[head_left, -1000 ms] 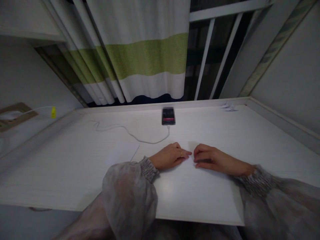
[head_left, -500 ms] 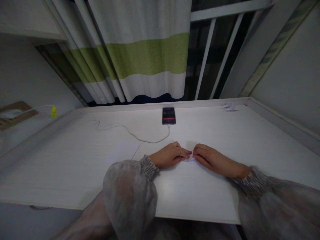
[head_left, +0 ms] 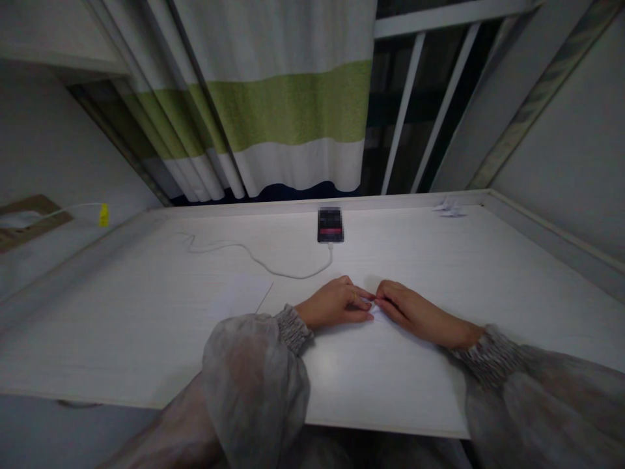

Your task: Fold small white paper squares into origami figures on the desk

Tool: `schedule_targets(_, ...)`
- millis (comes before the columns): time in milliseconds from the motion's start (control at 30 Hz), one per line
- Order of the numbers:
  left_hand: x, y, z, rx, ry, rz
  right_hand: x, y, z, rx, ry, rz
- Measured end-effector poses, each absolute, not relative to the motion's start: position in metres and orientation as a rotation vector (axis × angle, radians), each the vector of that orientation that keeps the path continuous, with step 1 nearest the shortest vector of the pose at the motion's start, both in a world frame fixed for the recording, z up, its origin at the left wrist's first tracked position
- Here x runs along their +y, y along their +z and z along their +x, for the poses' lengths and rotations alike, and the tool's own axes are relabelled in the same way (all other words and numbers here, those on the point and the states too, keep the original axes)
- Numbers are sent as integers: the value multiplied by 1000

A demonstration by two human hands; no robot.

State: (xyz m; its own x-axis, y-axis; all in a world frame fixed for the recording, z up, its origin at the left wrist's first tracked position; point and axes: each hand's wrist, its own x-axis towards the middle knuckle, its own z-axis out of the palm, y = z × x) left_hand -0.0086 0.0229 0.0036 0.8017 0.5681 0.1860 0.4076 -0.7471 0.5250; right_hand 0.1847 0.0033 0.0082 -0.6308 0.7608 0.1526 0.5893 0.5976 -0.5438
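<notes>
My left hand [head_left: 336,304] and my right hand [head_left: 409,310] rest side by side on the white desk [head_left: 146,339], fingertips meeting over a small white folded paper [head_left: 377,315]. Both hands have their fingers pressed together on the paper, which is mostly hidden beneath them. A ring shows on my left hand. Loose grey sleeves cover both arms.
A white sheet of paper [head_left: 239,296] lies left of my hands. A phone [head_left: 330,225] with a white charging cable [head_left: 254,258] lies at the back centre. Small folded white paper pieces [head_left: 448,207] sit at the back right corner. A striped curtain [head_left: 273,111] hangs behind the desk.
My right hand has slid slightly left, closing the gap to my left hand over the small paper. The left hand has barely moved.
</notes>
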Motion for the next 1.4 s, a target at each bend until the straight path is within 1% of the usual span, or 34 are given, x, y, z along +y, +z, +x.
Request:
schedule_targets(200, 27, -2, -9, 748, 481, 2474, 2, 9, 184, -2430, 637, -1125)
schedule_targets(367, 28, -6, -8, 806, 532, 2292, 3, 6, 184, -2441, 605, -1066)
schedule_targets(633, 30, -7, -5, 912, 493, 2045, 2, 5, 182, -2438, 533, -1117)
schedule_targets(833, 28, -6, -4, 922, 537, 2015, 2, 1, 184, -2448, 501, -1093)
schedule_targets(1400, 24, 5, -1, 1030, 494, 1938, 3, 1, 181, -2431, 427, -1121)
